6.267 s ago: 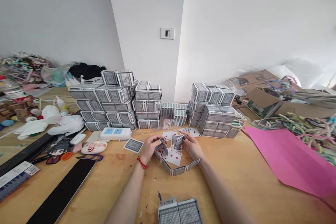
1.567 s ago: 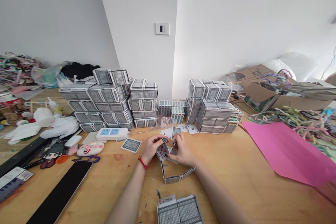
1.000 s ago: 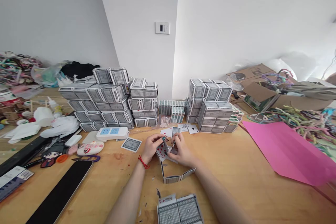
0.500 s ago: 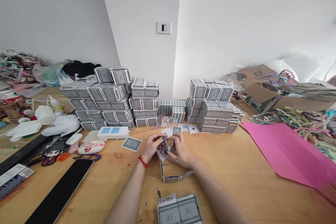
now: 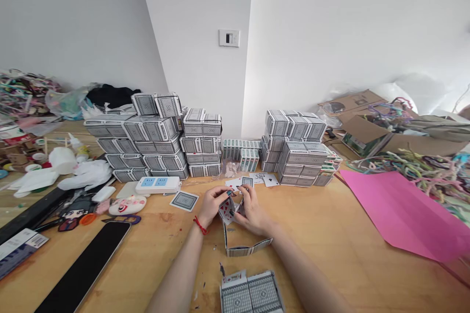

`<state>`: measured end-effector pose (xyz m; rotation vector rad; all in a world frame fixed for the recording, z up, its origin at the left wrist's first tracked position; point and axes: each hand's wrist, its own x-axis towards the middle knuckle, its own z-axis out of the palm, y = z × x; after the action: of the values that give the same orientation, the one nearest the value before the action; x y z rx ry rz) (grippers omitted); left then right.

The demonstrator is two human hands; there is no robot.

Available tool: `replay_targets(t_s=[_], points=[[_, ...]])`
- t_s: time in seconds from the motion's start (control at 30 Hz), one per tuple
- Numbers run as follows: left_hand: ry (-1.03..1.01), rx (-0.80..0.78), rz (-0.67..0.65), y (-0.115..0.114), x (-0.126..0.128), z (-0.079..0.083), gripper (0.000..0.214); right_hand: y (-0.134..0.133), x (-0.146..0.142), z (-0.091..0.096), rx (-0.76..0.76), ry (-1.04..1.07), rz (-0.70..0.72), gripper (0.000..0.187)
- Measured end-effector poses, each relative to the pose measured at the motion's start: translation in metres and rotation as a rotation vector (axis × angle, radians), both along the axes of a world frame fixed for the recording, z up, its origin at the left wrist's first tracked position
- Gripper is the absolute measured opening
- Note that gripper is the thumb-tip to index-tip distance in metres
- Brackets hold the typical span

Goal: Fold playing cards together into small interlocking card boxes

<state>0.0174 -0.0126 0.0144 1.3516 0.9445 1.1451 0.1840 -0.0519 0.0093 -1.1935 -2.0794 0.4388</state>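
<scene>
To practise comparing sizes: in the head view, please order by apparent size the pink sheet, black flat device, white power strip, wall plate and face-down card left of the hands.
1. Pink sheet
2. Black flat device
3. White power strip
Face-down card and wall plate: smallest, but too alike to rank.

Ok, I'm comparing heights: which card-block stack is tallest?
The leftmost stack, behind the power strip; a pair of blocks on top lifts it above the middle stack and right stack.

Pink sheet (image 5: 396, 215), black phone (image 5: 86, 264), power strip (image 5: 158, 185), cardboard box (image 5: 418, 145).
</scene>
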Motion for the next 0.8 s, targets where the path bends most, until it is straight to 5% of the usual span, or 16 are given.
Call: replay_targets(t_s=[0.3, 0.8], points=[[-0.015, -0.021, 0.114, 0.003, -0.001, -0.002, 0.023, 0.001, 0.004, 0.002, -0.125, 0.199, 0.005, 0.045], [0.003, -0.015, 0.105, 0.003, 0.0, -0.003, 0.021, -0.002, 0.002, 0.007, -0.112, 0.16, 0.009, 0.032]])
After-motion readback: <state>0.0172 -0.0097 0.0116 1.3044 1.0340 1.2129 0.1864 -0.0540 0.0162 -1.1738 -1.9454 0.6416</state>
